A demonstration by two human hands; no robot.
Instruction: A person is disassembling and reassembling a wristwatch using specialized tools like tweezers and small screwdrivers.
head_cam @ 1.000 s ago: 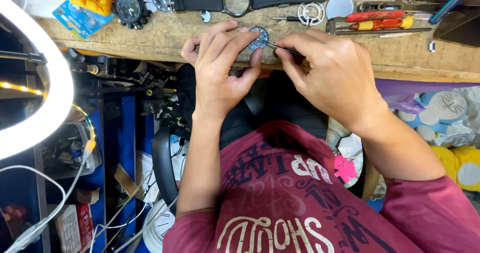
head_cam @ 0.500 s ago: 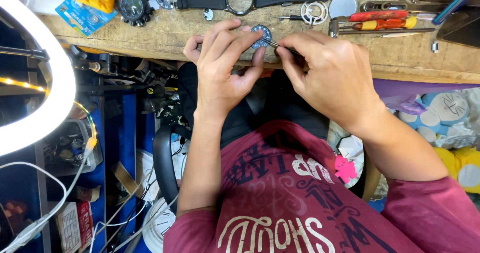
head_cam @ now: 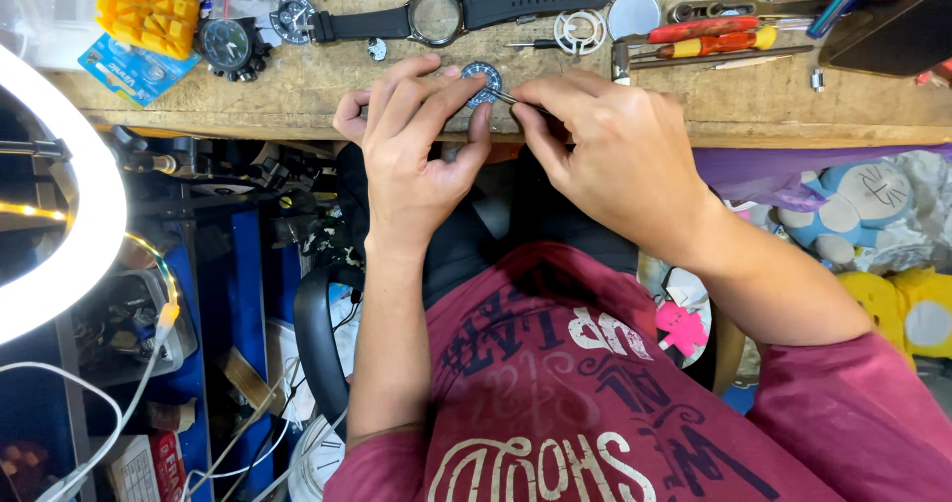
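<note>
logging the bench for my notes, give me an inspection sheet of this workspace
surface: worn wooden bench, scuffed.
job's things: small round watch part at the bench edge; thin metal tool with its tip on it.
clutter: black strap watch, dark watch head, yellow block, blue card, white ring, red and yellow screwdrivers.
hands: left hand steadies the part; right hand grips the tool.
cables: white cable below the ring light.
surroundings: blue shelving, soft toys, chair arm.
</note>
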